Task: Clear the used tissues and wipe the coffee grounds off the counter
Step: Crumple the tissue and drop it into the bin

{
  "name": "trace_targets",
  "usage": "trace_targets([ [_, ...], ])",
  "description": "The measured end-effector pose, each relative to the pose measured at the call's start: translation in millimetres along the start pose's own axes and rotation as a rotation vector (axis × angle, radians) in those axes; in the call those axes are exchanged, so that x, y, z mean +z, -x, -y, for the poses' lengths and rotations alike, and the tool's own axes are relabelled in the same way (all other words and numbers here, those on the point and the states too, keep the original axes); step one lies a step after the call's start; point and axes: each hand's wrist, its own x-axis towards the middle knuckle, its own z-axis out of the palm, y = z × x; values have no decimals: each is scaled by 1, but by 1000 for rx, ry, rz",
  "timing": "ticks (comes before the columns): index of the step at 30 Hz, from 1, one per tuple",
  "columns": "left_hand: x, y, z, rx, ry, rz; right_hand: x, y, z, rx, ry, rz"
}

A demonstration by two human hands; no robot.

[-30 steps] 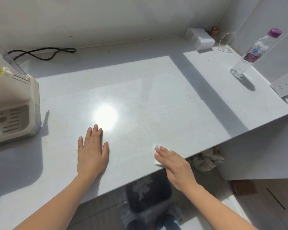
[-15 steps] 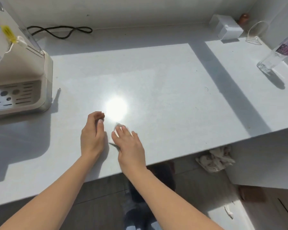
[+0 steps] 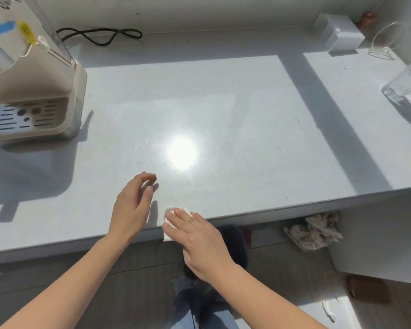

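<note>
Right fingers (image 3: 184,216) flat on half-covered tissue (image 3: 167,235), counter (image 3: 223,103) edge, left fingers (image 3: 142,178) loosely curled, empty

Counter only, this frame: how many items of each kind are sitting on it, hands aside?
Coffee machine: 1
Black cable: 1
Tissue, pressed under the right hand: 1
Water bottle: 1
White box: 1
Clear plastic stand: 1
Small brown object, too small to identify: 1
Total: 7

Left hand (image 3: 131,210) cupped, right hand (image 3: 199,243) flat
</note>
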Motion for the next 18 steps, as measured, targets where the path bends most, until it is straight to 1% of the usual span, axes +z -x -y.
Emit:
trace_targets([
  [4, 18, 38, -15, 101, -105, 114, -10, 11, -11, 66, -64, -6],
  [7, 32, 60, -29, 221, -154, 145, -18, 23, -17, 129, -142, -22],
  [9, 43, 70, -37, 279, -131, 185, -27, 33, -21, 223, -244, -34],
  [12, 64, 87, -46, 292, -39, 212, -34, 54, -29, 397, -441, -64],
  [13, 71, 93, -47, 272, 0, 208, -36, 60, -31, 475, -586, -83],
  [15, 85, 105, -47, 182, 78, 183, -37, 67, -39, 672, -983, -155],
  [17, 99, 116, -44, 0, 159, 170, -32, 73, -50, 930, -1290, -226],
  [18, 106, 119, -44, -135, 211, 188, -29, 77, -55, 1048, -1388, -247],
])
